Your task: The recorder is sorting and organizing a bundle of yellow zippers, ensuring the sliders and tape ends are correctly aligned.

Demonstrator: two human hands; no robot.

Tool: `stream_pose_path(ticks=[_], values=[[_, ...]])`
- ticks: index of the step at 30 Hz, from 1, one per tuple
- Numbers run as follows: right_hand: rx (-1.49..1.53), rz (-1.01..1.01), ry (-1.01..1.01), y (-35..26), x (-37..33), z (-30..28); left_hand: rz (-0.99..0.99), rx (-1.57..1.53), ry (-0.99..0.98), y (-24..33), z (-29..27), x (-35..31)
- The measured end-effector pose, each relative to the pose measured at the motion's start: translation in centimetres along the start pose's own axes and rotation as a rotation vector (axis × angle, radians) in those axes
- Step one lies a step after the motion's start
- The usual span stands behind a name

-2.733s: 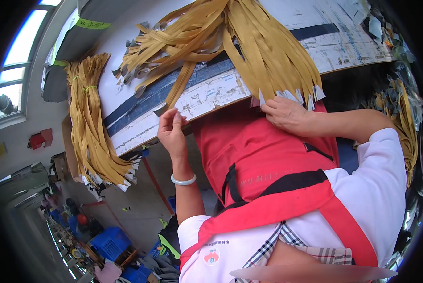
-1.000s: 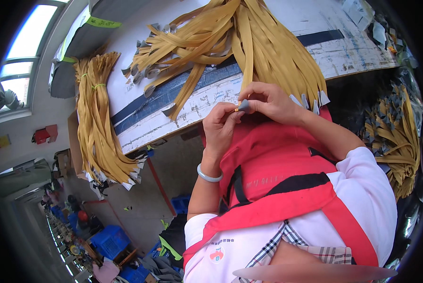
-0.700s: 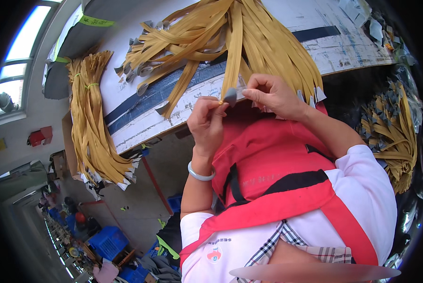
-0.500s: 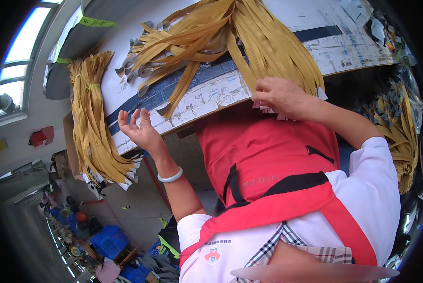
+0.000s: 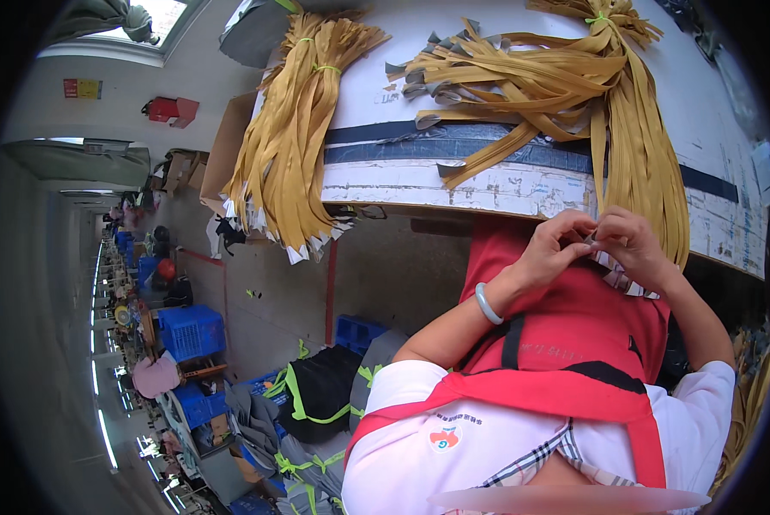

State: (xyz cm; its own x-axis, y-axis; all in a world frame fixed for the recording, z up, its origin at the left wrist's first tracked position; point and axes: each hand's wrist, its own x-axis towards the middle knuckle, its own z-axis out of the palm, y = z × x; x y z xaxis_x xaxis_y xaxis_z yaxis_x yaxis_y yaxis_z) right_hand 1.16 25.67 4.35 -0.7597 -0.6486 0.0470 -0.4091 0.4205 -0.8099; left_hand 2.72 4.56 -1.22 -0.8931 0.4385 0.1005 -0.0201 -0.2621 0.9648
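My left hand [image 5: 558, 251] and my right hand [image 5: 632, 247] meet at the table's front edge, in front of the red apron [image 5: 556, 318]. Both are closed, fingertips pinched together around the pale end of a mustard-yellow zipper tape; the fingers hide most of it. Several zipper tapes [image 5: 646, 163] hang over the edge by my right hand, from a bundle tied with a green band at the far side. Their whitish ends show below my right hand. To the left of them, loose zipper tapes [image 5: 522, 73] with grey ends fan across the table.
Another tied bundle of yellow tapes [image 5: 295, 137] droops over the table's left end, beside a cardboard box [image 5: 230, 154]. The white table [image 5: 453, 184] has a worn front edge. Blue crates [image 5: 192, 333] and dark fabric pieces with green trim [image 5: 320, 386] stand on the floor at lower left.
My left hand has moved right from beside the table edge, where it was open and raised, to join my right hand at the tape ends. The view has shifted toward the left.
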Motion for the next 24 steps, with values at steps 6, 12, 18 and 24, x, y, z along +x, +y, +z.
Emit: stream_pose_path(ticks=[6, 12, 18, 24], values=[[0.440, 0.151, 0.208, -0.6, 1.8, 0.1, 0.075, -0.056, 0.049, 0.7, -0.7, 1.8], [0.695, 0.296, 0.151, -0.5, 2.5, -0.6, 0.063, 0.050, -0.005, 1.5, -1.8, 2.7], [0.730, 0.320, 0.008, -0.3, 4.6, -1.5, -0.130, -0.321, -0.012, 2.2, -3.8, 3.6], [0.740, 0.293, -0.121, 0.3, 5.2, -2.5, -0.199, -0.456, -0.094, 1.7, -4.3, 4.1]])
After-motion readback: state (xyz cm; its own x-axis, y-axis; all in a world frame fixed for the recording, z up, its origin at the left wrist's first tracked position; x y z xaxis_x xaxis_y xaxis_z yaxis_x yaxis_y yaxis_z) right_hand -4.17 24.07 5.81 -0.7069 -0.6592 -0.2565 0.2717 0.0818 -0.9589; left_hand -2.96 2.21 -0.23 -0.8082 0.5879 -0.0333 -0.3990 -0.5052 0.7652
